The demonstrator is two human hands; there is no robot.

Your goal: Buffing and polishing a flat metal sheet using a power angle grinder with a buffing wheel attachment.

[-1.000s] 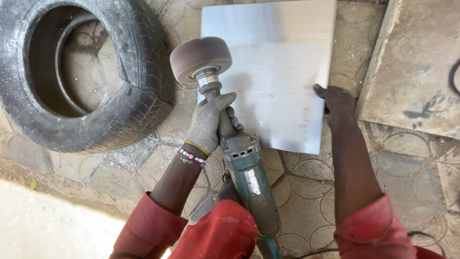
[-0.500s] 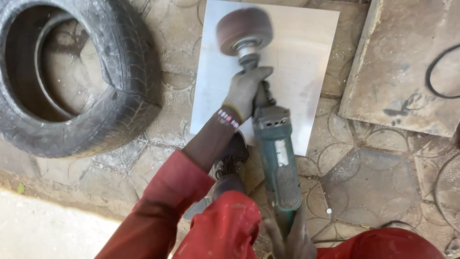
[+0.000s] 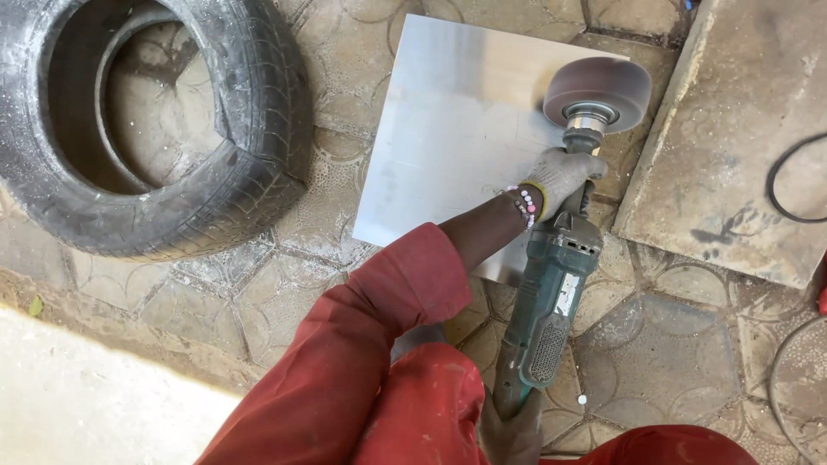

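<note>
My left hand (image 3: 562,176), in a grey glove with a bead bracelet at the wrist, grips the neck of a green power polisher (image 3: 551,293). The tool's brown drum wheel (image 3: 597,86) rests on the right edge of a shiny metal sheet (image 3: 457,129) that lies flat on the paved ground. My right hand (image 3: 510,428) shows only partly at the bottom edge, wrapped around the rear end of the polisher. Red sleeves cover both arms.
An old black tyre (image 3: 250,138) lies on the ground to the left of the sheet. A dusty concrete slab (image 3: 732,146) sits to the right, with a black cable loop (image 3: 788,185) on it. Patterned paving stones surround everything.
The polisher has swept from the sheet's left edge across to its right edge. My right hand has left the sheet's right edge and now holds the tool's rear.
</note>
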